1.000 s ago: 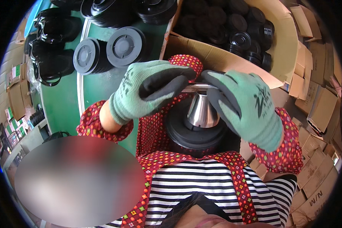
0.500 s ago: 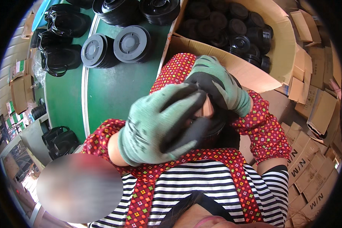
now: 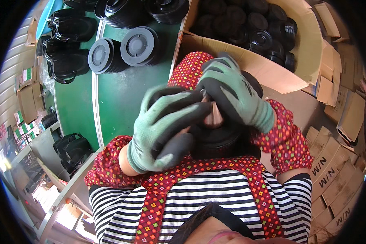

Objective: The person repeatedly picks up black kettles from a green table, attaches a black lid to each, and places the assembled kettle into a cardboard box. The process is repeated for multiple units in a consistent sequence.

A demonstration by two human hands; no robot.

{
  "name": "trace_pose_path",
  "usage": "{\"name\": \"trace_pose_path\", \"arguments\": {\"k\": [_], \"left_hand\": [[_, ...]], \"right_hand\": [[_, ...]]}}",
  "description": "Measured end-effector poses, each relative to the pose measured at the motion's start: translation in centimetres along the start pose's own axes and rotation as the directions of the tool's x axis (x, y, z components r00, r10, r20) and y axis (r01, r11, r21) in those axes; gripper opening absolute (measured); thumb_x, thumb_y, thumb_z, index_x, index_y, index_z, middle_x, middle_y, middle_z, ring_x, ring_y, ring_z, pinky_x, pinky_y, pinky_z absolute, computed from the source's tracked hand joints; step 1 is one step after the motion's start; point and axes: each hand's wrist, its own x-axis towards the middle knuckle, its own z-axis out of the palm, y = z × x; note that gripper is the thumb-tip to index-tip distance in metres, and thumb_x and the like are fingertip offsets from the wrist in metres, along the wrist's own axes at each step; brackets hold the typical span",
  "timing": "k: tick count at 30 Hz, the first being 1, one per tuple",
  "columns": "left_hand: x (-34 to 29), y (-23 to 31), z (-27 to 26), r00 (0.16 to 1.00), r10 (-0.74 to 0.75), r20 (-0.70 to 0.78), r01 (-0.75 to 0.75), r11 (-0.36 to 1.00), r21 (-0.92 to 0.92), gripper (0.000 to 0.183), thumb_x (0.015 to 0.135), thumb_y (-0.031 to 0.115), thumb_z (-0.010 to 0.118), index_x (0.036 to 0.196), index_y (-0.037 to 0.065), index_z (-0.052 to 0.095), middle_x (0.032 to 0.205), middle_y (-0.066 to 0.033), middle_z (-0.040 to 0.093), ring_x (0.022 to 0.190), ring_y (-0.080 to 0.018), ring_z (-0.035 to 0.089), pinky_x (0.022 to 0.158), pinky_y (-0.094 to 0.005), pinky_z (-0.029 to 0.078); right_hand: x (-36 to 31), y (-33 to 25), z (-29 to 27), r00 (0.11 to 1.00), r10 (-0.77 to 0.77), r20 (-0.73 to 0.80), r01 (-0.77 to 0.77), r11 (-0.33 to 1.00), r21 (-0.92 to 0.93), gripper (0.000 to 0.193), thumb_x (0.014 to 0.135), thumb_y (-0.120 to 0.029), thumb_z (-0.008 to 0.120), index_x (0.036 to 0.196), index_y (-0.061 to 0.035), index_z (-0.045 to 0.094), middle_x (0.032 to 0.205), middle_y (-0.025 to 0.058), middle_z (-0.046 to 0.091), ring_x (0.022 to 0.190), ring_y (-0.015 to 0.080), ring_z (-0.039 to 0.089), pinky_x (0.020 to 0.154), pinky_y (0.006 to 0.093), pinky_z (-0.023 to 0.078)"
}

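While my two gloved hands meet in front of my chest, a shiny metal cone (image 3: 214, 117) shows between them, just beneath my fingertips. It stands at a black round piece (image 3: 215, 140), which lies nearer my body than the grip. My left hand (image 3: 160, 128) reaches in with fingers bent toward the cone's narrow top, its thumb apart and lower down; the fingertips are blurred, so I cannot tell whether they are clamped on it. My right hand (image 3: 236, 95) curls over the far side of the same top, and its palm hides whether its fingers close on anything. Beyond my right hand, a cardboard box (image 3: 309, 49) holds black round parts (image 3: 260, 39). Past my left hand spreads a green table (image 3: 130, 97); on it, farther out than my grip, are two stacks of grey-topped discs (image 3: 137, 46), with glossy black vessels (image 3: 73, 28) to their left.
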Motion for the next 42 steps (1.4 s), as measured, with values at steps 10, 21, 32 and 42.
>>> {"name": "trace_pose_path", "arguments": {"k": [10, 21, 32, 42], "left_hand": [[2.4, 0.3, 2.2, 0.981, 0.189, 0.051, -0.146, 0.880, -0.452, 0.030, 0.091, 0.014, 0.069, 0.118, 0.001, 0.073, 0.128, -0.0202, 0.067, 0.133, -0.0420, 0.055, 0.120, -0.0592, 0.033], [5.9, 6.1, 0.9, 0.824, -0.511, 0.244, 0.394, 0.827, 0.402, 0.075, 0.106, 0.035, 0.061, 0.158, -0.010, 0.032, 0.154, -0.0427, 0.042, 0.141, -0.0551, 0.048, 0.115, -0.0553, 0.045], [9.1, 5.8, 0.0, 0.426, -0.826, 0.370, 0.695, 0.561, 0.451, 0.084, 0.109, 0.044, 0.058, 0.155, -0.018, 0.025, 0.107, -0.0328, 0.072, 0.100, -0.0464, 0.073, 0.086, -0.0478, 0.059], [7.0, 2.5, -1.4, 0.523, -0.673, 0.523, 0.511, 0.738, 0.440, 0.084, 0.107, 0.026, 0.065, 0.167, -0.004, 0.016, 0.105, -0.0241, 0.074, 0.089, -0.0419, 0.075, 0.081, -0.0436, 0.059]], "right_hand": [[-0.3, 2.1, 2.6, 0.998, -0.050, -0.030, 0.056, 0.973, 0.222, 0.032, 0.101, -0.023, 0.061, 0.127, -0.0048, 0.067, 0.131, 0.0187, 0.062, 0.127, 0.0420, 0.056, 0.118, 0.0524, 0.038], [0.1, 2.8, 4.9, 0.981, -0.193, -0.013, 0.192, 0.965, 0.180, 0.053, 0.095, -0.033, 0.069, 0.141, -0.0086, 0.058, 0.142, 0.0226, 0.053, 0.134, 0.0458, 0.048, 0.113, 0.0589, 0.038], [2.6, 1.1, 4.1, 0.995, -0.095, -0.018, 0.096, 0.991, 0.089, 0.033, 0.096, -0.034, 0.063, 0.112, -0.0064, 0.069, 0.112, 0.0168, 0.066, 0.109, 0.0409, 0.060, 0.097, 0.0539, 0.045], [1.2, -1.3, 2.7, 0.990, 0.135, 0.038, -0.120, 0.956, -0.266, 0.032, 0.098, -0.041, 0.061, 0.104, -0.0127, 0.074, 0.102, 0.0127, 0.070, 0.099, 0.0346, 0.065, 0.090, 0.0506, 0.045]]}}
